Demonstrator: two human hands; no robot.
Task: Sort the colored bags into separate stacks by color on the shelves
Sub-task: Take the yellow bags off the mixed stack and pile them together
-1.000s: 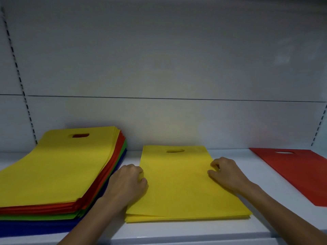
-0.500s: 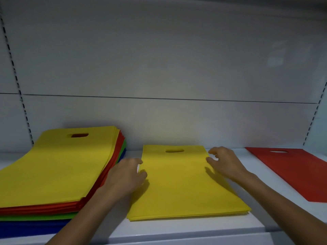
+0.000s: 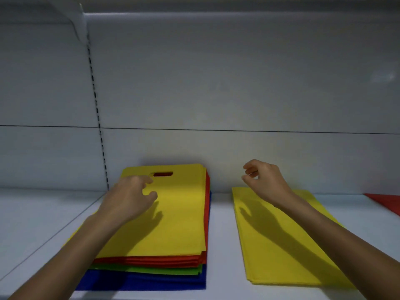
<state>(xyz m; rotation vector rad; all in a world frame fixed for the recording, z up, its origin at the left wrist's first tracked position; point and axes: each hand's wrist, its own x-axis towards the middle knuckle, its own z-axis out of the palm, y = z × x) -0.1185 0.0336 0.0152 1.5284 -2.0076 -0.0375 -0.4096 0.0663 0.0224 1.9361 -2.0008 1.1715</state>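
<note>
Nearest on the white shelf (image 3: 223, 245), the front edge of the mixed stack (image 3: 149, 265) shows its layers: blue bags (image 3: 151, 282) at the bottom, green bags (image 3: 151, 270) over them, red bags (image 3: 151, 261) next, and a yellow bag (image 3: 179, 213) on top. Just beside it to the right, apart by a strip of bare shelf, lies the sorted yellow stack (image 3: 270, 245).

Both forearms reach in over these. The left hand (image 3: 129, 198) hangs above the far left part of the top yellow bag, near its handle cut-out (image 3: 163, 174). Its fingers are loosely curled with the thumb apart, holding nothing, and its shadow falls on the bag below. The right hand (image 3: 266, 182) hovers over the far end of the sorted yellow stack, fingers loosely bent and empty.

Farther right, a red bag (image 3: 387, 202) starts its own stack at the frame edge.

The step in hand looks like fetching the next yellow bag. The next move calls for pinching only the top sheet, probably at the cut-out or an edge, so the ones beneath stay put, then carrying it across and laying it square on the yellow stack.
</note>
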